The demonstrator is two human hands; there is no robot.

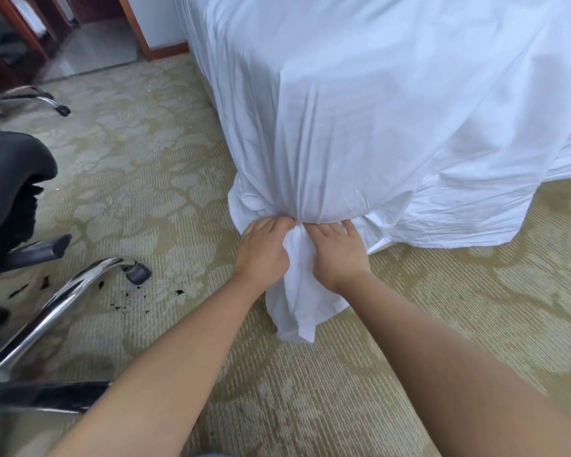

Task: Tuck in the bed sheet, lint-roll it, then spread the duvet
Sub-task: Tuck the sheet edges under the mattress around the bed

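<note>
A white bed sheet (393, 110) drapes over the corner of the bed and hangs to the carpet. Its corner is gathered into a bunch at the foot of the bed, and a loose tail (297, 298) trails down onto the floor between my hands. My left hand (262, 250) grips the gathered cloth from the left, fingers curled into the folds. My right hand (338, 252) holds the same bunch from the right, fingertips pushed in under the sheet. No lint roller or duvet is in view.
A black office chair (10, 179) with chrome legs (63, 298) and castors stands close on the left. Dark flakes (126, 300) lie on the patterned green carpet (409, 324). A doorway with a wooden frame (145, 37) is at the far left back.
</note>
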